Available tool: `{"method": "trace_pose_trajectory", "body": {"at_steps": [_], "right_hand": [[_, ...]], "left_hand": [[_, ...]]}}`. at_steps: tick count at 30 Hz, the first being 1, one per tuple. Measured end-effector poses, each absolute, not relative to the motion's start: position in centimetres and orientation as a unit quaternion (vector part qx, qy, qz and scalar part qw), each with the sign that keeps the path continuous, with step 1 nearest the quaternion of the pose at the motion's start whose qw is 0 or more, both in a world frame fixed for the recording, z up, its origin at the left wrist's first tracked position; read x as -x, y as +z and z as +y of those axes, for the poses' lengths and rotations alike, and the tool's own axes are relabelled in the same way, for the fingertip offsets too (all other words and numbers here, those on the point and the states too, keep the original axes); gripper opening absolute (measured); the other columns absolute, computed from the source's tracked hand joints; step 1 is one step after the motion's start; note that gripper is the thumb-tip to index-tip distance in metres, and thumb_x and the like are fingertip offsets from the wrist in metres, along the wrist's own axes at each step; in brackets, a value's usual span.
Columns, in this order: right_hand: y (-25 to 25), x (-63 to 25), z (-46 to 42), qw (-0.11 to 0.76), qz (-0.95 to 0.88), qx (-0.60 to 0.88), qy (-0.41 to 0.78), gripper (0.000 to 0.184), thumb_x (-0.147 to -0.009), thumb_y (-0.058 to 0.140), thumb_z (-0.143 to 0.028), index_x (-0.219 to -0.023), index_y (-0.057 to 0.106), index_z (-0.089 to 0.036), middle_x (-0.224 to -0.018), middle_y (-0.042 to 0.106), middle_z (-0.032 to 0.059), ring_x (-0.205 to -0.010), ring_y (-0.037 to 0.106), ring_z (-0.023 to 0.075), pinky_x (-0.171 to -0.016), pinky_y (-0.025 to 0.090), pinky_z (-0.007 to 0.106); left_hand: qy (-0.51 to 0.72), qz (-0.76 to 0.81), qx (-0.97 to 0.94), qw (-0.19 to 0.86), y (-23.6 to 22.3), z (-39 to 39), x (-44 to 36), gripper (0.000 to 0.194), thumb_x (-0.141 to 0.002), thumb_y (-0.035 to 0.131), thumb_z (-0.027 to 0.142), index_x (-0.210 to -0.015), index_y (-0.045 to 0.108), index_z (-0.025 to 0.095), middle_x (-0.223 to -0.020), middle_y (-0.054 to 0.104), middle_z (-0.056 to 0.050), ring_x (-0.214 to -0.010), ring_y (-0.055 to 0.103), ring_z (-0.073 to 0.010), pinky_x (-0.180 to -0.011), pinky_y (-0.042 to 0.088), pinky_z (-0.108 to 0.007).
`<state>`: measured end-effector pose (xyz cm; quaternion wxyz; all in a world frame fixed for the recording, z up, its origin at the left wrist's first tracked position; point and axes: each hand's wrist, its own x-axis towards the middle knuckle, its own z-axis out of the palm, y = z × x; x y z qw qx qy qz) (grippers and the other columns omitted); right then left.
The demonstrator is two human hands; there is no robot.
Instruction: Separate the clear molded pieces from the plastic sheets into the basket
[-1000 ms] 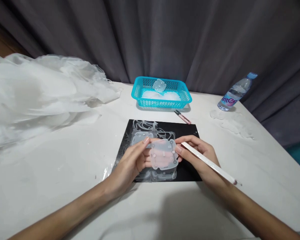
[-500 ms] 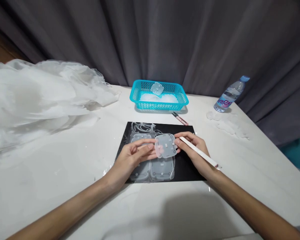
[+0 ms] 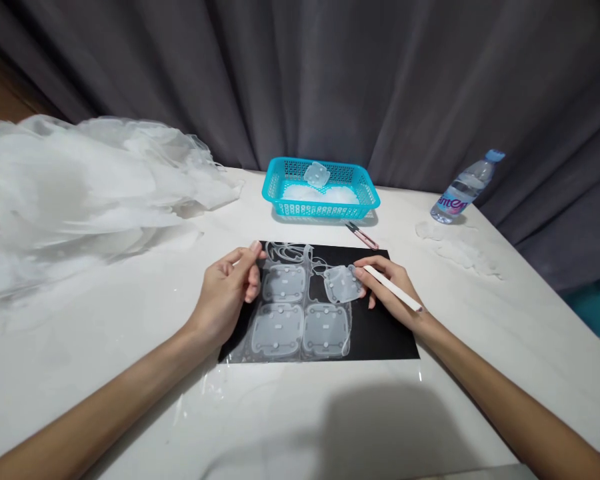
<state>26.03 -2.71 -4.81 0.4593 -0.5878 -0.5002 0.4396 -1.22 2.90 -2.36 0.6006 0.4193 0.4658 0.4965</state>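
A black mat [image 3: 385, 333] lies on the white table with a translucent sheet of square plastic pieces [image 3: 300, 320] on it. My right hand [image 3: 387, 290] pinches one loose translucent square piece [image 3: 343, 285] at the mat's upper right and also holds a thin white stick-like tool [image 3: 393, 288]. My left hand [image 3: 226, 293] hovers at the mat's left edge, fingers loosely curled, touching nothing that I can see.
A teal basket [image 3: 321, 191] with more translucent pieces stands behind the mat, small pink snips [image 3: 361, 235] beside it. A heap of white plastic film [image 3: 80, 193] fills the left. A water bottle [image 3: 463, 187] and scraps [image 3: 455, 250] lie at the right.
My left hand has let go of the square piece and drawn back to the left. My right hand now carries the piece alone, a little to the right.
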Motion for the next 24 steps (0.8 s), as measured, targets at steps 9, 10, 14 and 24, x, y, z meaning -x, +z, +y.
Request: {"method": "trace_pose_trajectory", "body": {"at_steps": [9, 10, 14, 24], "right_hand": [[-4.74, -26.22, -2.81, 0.453, -0.516, 0.576, 0.444, 0.048, -0.077, 0.083, -0.053, -0.105, 0.071, -0.017, -0.081, 0.066, 0.0007, -0.061, 0.061, 0.0125, -0.044, 0.051, 0.022], [-4.79, -26.30, -2.82, 0.447, -0.520, 0.577, 0.443, 0.047, -0.079, 0.081, -0.054, -0.105, 0.071, -0.017, -0.079, 0.066, 0.0006, -0.059, 0.060, 0.0122, -0.045, 0.052, 0.023], [-4.95, -26.50, -2.87, 0.433, -0.537, 0.574, 0.441, 0.041, -0.085, 0.075, -0.053, -0.104, 0.073, -0.017, -0.072, 0.067, 0.0001, -0.052, 0.055, 0.0111, -0.047, 0.052, 0.025], [-4.78, -26.55, -3.08, 0.428, -0.551, 0.567, 0.437, 0.031, -0.086, 0.077, -0.048, -0.098, 0.074, -0.020, -0.095, 0.073, 0.0024, -0.065, 0.063, 0.0130, -0.065, 0.056, 0.029]], "left_hand": [[0.485, 0.461, -0.401, 0.625, -1.99, 2.53, 1.07, 0.044, -0.092, 0.076, 0.049, -0.069, 0.057, 0.017, -0.040, 0.031, 0.011, -0.036, 0.022, -0.0031, -0.037, 0.020, -0.014], [0.480, 0.462, -0.408, 0.624, -1.97, 2.44, 1.05, 0.044, -0.091, 0.077, 0.051, -0.070, 0.058, 0.017, -0.040, 0.031, 0.011, -0.036, 0.022, -0.0033, -0.038, 0.020, -0.015], [0.474, 0.465, -0.423, 0.616, -2.13, 2.38, 1.06, 0.044, -0.092, 0.075, 0.052, -0.070, 0.059, 0.017, -0.041, 0.032, 0.010, -0.038, 0.022, -0.0048, -0.038, 0.020, -0.017], [0.491, 0.452, -0.398, 0.630, -2.14, 2.59, 1.19, 0.036, -0.096, 0.070, 0.042, -0.071, 0.059, 0.017, -0.044, 0.032, 0.010, -0.042, 0.023, -0.0064, -0.042, 0.023, -0.017]]}}
